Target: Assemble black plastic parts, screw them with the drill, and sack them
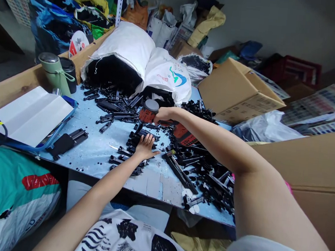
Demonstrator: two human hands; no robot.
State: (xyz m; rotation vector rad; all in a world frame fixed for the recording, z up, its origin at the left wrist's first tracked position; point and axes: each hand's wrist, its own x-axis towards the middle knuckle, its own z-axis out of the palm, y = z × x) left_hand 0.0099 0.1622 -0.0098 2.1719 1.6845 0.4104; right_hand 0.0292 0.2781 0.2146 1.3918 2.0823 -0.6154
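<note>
Head view: a cluttered storeroom spreads behind the workplace, with sacks and crates heaped against a plain wall (274, 21). Before the person stands a blue worktable (96, 149), its surface scuffed, flecked with debris and patched near the front edge; a wooden rail (22, 75) bounds its left side. White sacks (129, 41) lie mouth-forward at the back, beside a tilted cardboard box (234, 90). A heap of loose black pieces (209, 179) crowds the right, so a bare margin around the work would probably help. Next in size is the orange power drill (148, 115), pointed down, the right hand (164, 114) wrapped around it. The left hand (145, 147), apart from the right, lies palm down with its thumb splayed over the black parts (137, 136) at mid-table, directly below the drill's head; whether the fingers press firmly cannot be told. To do this well, I would seat the parts flat, steady them away from the tool's line, and drive straight with light, even pressure. Smallest is the bit (139, 129): its tip is too blurred to show contact, so fingertips deserve a wider berth.
</note>
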